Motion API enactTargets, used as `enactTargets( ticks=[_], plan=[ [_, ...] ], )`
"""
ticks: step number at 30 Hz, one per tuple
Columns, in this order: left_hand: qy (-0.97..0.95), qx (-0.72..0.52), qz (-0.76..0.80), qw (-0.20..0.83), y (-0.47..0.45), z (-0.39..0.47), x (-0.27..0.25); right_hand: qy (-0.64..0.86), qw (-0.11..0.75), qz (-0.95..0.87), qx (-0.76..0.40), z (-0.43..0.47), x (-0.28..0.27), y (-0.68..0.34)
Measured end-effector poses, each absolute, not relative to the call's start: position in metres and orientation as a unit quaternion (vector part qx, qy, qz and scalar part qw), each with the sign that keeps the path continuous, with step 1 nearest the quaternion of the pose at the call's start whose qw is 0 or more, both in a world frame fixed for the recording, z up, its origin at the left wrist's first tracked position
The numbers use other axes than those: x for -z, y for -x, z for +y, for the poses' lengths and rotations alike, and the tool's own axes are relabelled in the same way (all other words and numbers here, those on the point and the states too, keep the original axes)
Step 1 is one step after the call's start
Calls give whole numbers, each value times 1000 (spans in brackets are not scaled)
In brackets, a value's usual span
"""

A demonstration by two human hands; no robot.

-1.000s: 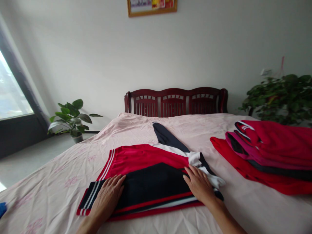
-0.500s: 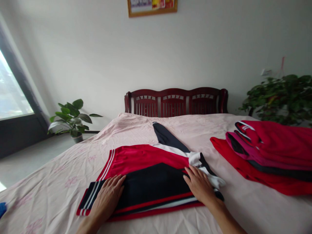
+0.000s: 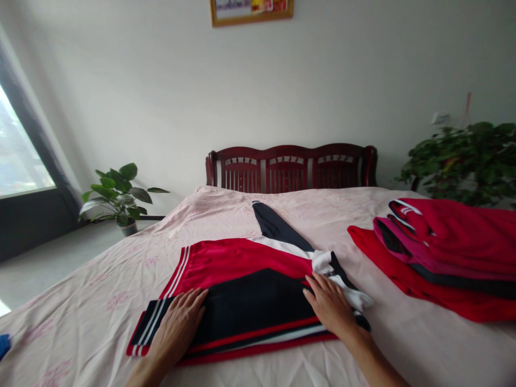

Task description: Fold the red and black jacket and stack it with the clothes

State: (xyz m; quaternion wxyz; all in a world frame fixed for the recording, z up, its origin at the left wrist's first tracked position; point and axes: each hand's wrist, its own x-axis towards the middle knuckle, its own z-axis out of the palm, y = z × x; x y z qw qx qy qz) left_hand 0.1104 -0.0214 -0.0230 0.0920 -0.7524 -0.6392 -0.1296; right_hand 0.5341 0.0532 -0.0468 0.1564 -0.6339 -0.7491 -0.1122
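A red, navy and white jacket (image 3: 226, 263) lies on the bed, its near sleeve (image 3: 258, 306) folded across the body. The other navy sleeve (image 3: 278, 226) stretches away toward the headboard. My left hand (image 3: 179, 317) rests flat on the folded sleeve near its striped cuff, fingers outstretched. Spread fingers of my right hand (image 3: 328, 301) press on the cloth by the white collar (image 3: 322, 262). Both palms face down, so the fabric under them is hidden.
To the right is a stack of folded red and dark clothes (image 3: 451, 258). The pink bedsheet (image 3: 100, 306) is wrinkled. A dark wooden headboard (image 3: 286, 166) stands behind. Potted plants flank the bed, one on the left (image 3: 121, 196) and one on the right (image 3: 463, 161).
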Motion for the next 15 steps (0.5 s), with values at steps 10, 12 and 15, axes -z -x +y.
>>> enactTargets(
  ticks=[10,12,15],
  plan=[
    [751,131,-640,96,-111,-22,23,634,159,-749,108,53,46,-534],
    [750,132,-641,95,-111,-21,24,634,157,-749,110,54,47,-534],
    [750,135,-641,94,-110,-21,24,633,159,-749,110,54,48,-534]
  ],
)
